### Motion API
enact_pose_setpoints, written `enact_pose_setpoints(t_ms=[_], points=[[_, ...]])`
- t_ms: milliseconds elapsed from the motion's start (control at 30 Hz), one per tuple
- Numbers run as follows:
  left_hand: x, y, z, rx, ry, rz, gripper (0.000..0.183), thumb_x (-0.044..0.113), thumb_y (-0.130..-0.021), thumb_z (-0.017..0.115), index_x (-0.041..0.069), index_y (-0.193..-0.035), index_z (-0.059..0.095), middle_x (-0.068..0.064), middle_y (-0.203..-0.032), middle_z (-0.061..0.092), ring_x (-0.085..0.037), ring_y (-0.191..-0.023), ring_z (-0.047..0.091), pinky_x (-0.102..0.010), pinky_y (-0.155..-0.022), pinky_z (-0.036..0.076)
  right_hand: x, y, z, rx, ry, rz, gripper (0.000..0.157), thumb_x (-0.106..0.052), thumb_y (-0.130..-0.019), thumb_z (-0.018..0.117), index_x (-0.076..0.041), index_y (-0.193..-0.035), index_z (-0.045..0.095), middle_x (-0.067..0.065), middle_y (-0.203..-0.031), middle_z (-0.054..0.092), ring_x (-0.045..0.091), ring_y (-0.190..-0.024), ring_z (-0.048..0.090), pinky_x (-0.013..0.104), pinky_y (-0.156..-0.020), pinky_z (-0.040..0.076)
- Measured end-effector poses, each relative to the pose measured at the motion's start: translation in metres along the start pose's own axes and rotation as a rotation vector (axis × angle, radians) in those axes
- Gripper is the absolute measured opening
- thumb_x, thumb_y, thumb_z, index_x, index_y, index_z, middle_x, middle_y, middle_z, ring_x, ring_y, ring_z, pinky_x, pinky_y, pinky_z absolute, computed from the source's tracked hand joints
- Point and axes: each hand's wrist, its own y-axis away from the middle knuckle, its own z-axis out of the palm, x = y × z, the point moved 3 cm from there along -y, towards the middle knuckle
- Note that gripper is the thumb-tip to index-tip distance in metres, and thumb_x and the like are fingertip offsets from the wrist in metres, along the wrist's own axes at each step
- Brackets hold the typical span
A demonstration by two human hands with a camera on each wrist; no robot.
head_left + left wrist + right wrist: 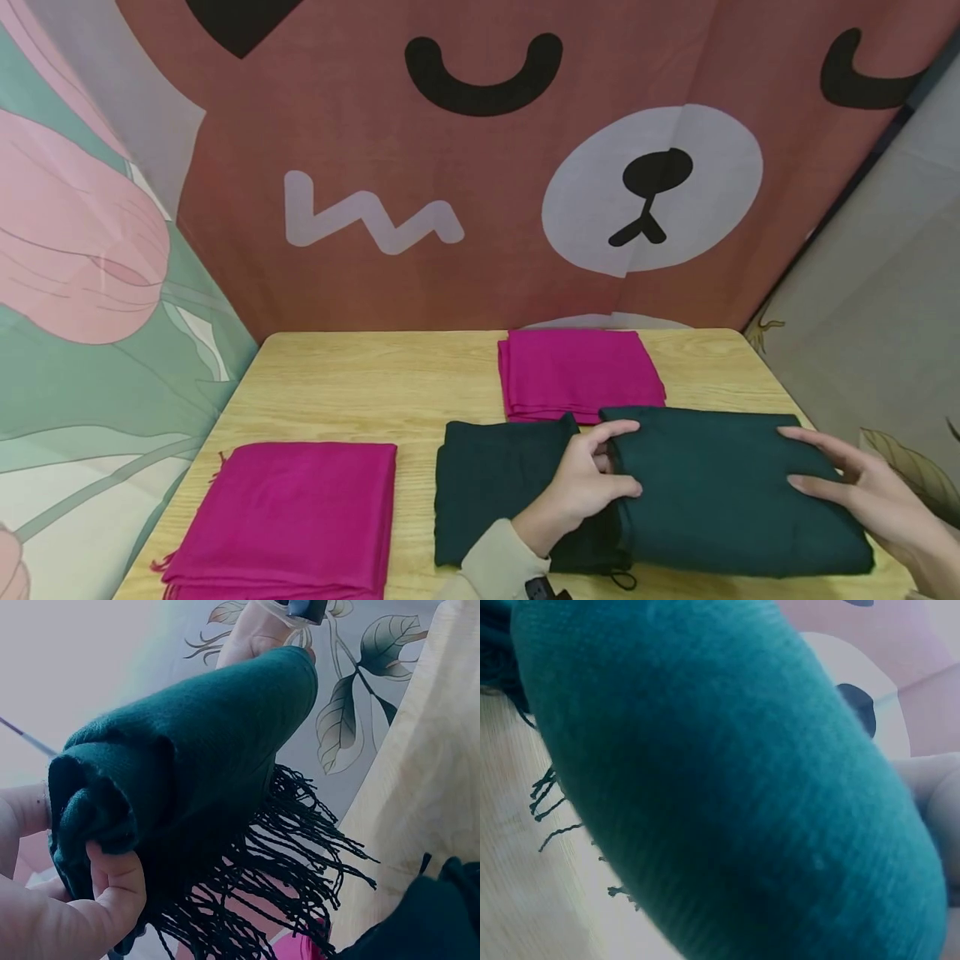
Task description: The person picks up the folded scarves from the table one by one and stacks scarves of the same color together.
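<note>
Both hands hold a folded dark green scarf (731,492) at the right of the table, raised above the tabletop in the left wrist view. My left hand (581,479) pinches its left edge, thumb in front. At the opposite end, my right hand (862,483) grips the right edge with fingers and thumb. Dark twisted fringe (307,840) hangs from the scarf in the left wrist view. Green cloth fills most of the right wrist view and hides much of the right hand. Another folded dark green scarf (495,492) lies under and beside my left forearm.
A folded magenta scarf (300,517) with fringe lies at the table's left front. Another folded magenta cloth (581,375) sits at the back, behind the green ones. The wooden table (360,383) is bordered by printed curtains, a bear-face one (487,283) at the back.
</note>
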Motion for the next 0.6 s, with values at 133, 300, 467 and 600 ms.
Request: enact_pose_setpoints(t_ms=[133,300,467,600], points=[[0.003,0.002,-0.005,-0.011,-0.005,0.014,0.065,-0.024,-0.067,0.057,0.004,-0.125,0.053,-0.002,-0.097,0.059,-0.007,-0.073,0.061,-0.021,-0.061,0.05,-0.005,0.0,0.004,-0.002,-0.036,-0.037,0.063,-0.018,-0.088,0.061,-0.022,-0.142,0.03,-0.015,-0.119,0.035,-0.011,-0.084,0.052,0.035,-0.067,0.052],[0.008,0.007,-0.012,-0.01,-0.003,0.017,0.064,-0.024,-0.067,0.057,0.003,-0.125,0.053,-0.005,-0.097,0.059,-0.009,-0.072,0.061,-0.022,-0.062,0.05,-0.013,-0.001,0.011,-0.009,-0.048,-0.078,0.062,-0.014,-0.087,0.061,-0.018,-0.141,0.032,-0.028,-0.113,0.033,-0.012,-0.087,0.051,0.034,-0.066,0.052],[0.011,0.01,-0.018,-0.008,-0.008,0.013,0.064,-0.024,-0.067,0.057,0.003,-0.125,0.053,-0.008,-0.1,0.059,-0.012,-0.077,0.062,-0.023,-0.063,0.05,-0.018,-0.001,0.016,0.007,0.003,-0.098,0.061,-0.017,-0.087,0.062,-0.014,-0.141,0.033,-0.023,-0.117,0.031,-0.017,-0.091,0.041,0.029,-0.067,0.051],[0.011,0.011,-0.022,-0.005,0.0,0.006,0.064,-0.023,-0.067,0.057,0.002,-0.125,0.053,-0.008,-0.099,0.059,-0.012,-0.077,0.062,-0.024,-0.063,0.05,-0.023,-0.001,0.019,0.021,0.009,-0.131,0.06,-0.015,-0.087,0.062,-0.013,-0.14,0.035,-0.028,-0.116,0.031,-0.018,-0.093,0.04,0.028,-0.067,0.05]])
